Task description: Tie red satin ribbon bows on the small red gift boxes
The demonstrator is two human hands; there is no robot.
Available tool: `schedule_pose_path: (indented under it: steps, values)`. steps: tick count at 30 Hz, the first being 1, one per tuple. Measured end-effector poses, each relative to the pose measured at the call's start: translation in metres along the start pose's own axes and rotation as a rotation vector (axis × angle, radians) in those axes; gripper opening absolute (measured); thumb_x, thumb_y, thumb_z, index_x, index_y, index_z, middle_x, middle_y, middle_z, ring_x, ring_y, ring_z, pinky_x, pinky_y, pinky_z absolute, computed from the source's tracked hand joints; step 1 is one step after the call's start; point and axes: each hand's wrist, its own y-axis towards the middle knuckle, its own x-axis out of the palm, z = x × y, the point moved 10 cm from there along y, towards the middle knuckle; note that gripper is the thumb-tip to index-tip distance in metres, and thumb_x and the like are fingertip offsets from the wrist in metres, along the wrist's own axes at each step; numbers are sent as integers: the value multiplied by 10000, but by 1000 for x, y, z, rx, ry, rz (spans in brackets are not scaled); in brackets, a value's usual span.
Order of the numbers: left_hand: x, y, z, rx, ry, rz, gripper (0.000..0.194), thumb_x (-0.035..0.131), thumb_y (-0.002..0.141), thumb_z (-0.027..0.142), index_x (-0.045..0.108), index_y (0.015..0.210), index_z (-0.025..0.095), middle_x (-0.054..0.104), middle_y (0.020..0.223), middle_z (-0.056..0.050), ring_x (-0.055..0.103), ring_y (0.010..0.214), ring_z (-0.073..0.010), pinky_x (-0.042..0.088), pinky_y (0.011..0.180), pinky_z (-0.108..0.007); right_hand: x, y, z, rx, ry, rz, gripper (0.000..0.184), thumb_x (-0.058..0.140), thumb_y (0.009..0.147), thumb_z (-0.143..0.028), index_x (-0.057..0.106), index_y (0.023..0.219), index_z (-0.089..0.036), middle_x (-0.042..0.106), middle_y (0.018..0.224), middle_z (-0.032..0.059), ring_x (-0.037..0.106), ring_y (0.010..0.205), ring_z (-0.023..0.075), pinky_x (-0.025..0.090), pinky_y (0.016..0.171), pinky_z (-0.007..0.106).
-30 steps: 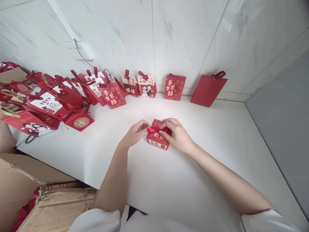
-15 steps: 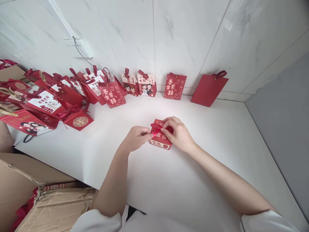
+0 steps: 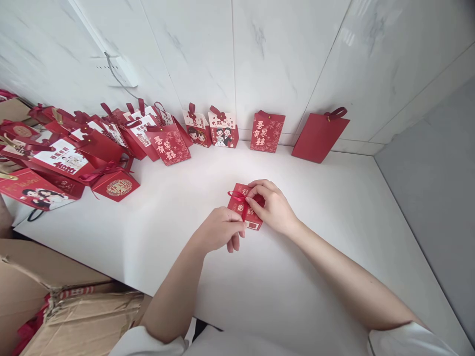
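Note:
A small red gift box (image 3: 253, 217) with gold characters sits on the white table in front of me. A red ribbon (image 3: 236, 194) lies across its top, with a loop out to the left. My right hand (image 3: 272, 205) rests over the box's right side, thumb and forefinger pinched on the ribbon near its middle. At the front left edge of the box, my left hand (image 3: 225, 230) pinches a ribbon end that runs down toward me. Part of the box top is hidden under my right fingers.
Several red gift bags and boxes crowd the left side, including a box with a gold emblem (image 3: 118, 187). More bags stand along the tiled wall, among them a plain red bag (image 3: 321, 137). An open cardboard carton (image 3: 85, 316) is at the lower left.
My left hand has moved toward me and slightly right, drawing the ribbon end down over the front of the box. My right hand has stayed nearly in place.

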Motion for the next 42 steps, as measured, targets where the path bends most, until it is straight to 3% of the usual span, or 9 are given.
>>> schedule_pose_path:
  steps: [5,8,13,15,21,27,32,37,42]
  values:
    - [14,-1,3,-9,85,-38,317,514,857,418,610,671,180,634,540,-15,552,414,-140,366,452,-264,1,1,1,-14,31,-19,81,553,886,-229,622,843,-236,601,1145,74,575,1056,249,470,906,439]
    - [-1,-1,10,52,159,15,392,576,825,509,553,616,178,545,520,12,467,437,-110,310,448,-257,-1,3,-2,-49,84,-56,56,577,878,-235,633,881,-233,599,1137,75,580,1057,234,464,934,419]
    - [-78,-16,33,382,-2,687,274,564,866,431,508,740,194,521,719,11,475,670,-122,358,603,-254,-22,9,-1,-42,206,-95,217,535,913,-275,599,1120,-266,591,1216,54,557,1144,217,430,988,393]
    - [-89,-19,32,468,-41,840,176,560,873,373,530,829,206,560,843,-4,502,774,-136,375,661,-257,-36,10,4,2,225,-84,218,465,947,-278,599,1118,-265,601,1220,49,562,1143,214,436,965,379]
    - [-68,9,28,471,-7,663,229,588,855,395,594,1022,239,590,1052,-41,544,969,-181,418,780,-282,-53,7,-7,-18,3,-151,132,507,940,-306,607,971,-224,671,814,28,611,708,163,450,689,296]
    - [-51,8,45,609,65,493,276,520,896,414,647,1094,268,531,1304,-45,458,1267,-228,364,1063,-361,3,-21,-61,-398,-321,-293,152,516,952,-287,611,1011,-184,673,826,40,590,695,159,380,629,282]
    - [-51,11,41,620,-36,475,670,128,984,468,681,712,206,627,1200,-50,524,1190,-231,371,1073,-380,36,-38,-80,-605,-624,-134,164,479,928,-81,628,936,-148,614,718,21,546,651,159,333,622,307]
    - [-50,9,46,656,28,534,208,604,858,403,624,812,201,637,1094,-56,572,1093,-216,431,1001,-364,40,-48,-89,-787,-673,-25,205,472,890,-5,622,849,-138,593,724,21,500,657,151,327,627,313]
    - [-46,19,44,643,118,472,163,648,836,332,702,960,242,581,1112,-49,558,1094,-195,421,1023,-351,43,-52,-88,-837,-770,53,191,478,895,-14,618,886,-143,595,745,24,488,664,152,336,640,325]
